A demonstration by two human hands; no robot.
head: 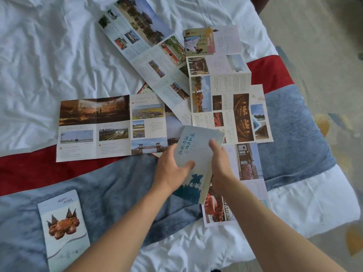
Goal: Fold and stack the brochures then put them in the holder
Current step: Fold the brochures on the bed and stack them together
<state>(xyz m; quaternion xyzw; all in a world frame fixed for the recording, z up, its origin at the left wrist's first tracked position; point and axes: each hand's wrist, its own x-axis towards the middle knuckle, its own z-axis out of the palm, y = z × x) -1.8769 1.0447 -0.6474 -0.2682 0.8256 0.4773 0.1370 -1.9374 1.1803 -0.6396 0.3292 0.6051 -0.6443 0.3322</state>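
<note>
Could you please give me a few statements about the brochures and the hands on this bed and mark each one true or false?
1. Both hands hold one folded grey-blue brochure. True: the left hand and the right hand grip it from either side.
2. The folded brochure with the roast-chicken cover lies on the red band. False: it lies on the blue blanket.
3. Several brochures lie unfolded on the bed. True: the wide landscape sheet is one.
4. A brochure holder stands beside the hands. False: no holder is in view.
5. The person wears long sleeves. False: both forearms are bare.
</note>
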